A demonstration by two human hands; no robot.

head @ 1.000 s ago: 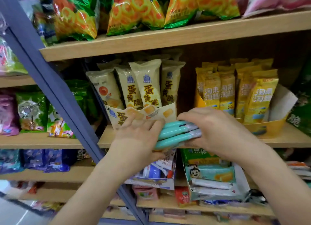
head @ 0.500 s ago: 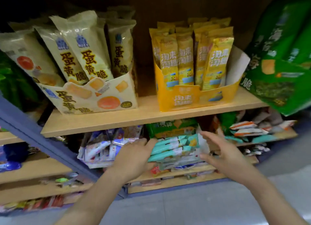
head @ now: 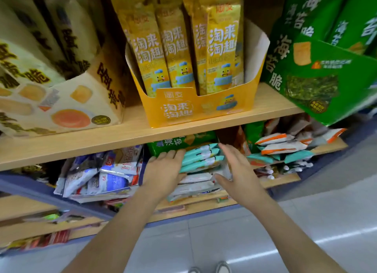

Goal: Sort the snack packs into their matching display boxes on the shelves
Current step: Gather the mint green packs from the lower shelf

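Head-camera view showed a person's left hand (head: 163, 170) and right hand (head: 238, 170), both flat and gripping nothing, bracketing slim teal-and-white foil snack packs (head: 201, 157), apparently squaring them inside a green-backed cardboard display box (head: 173, 143).

The left hand (head: 165, 170) and right hand (head: 238, 170) are bare, as are both forearms (head: 114, 221), with pale grey shoe toes (head: 223, 268) at bottom centre.

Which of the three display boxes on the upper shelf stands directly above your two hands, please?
The yellow display box, the middle one, filled with upright yellow packs; the cream box stands left of it, the green box right.
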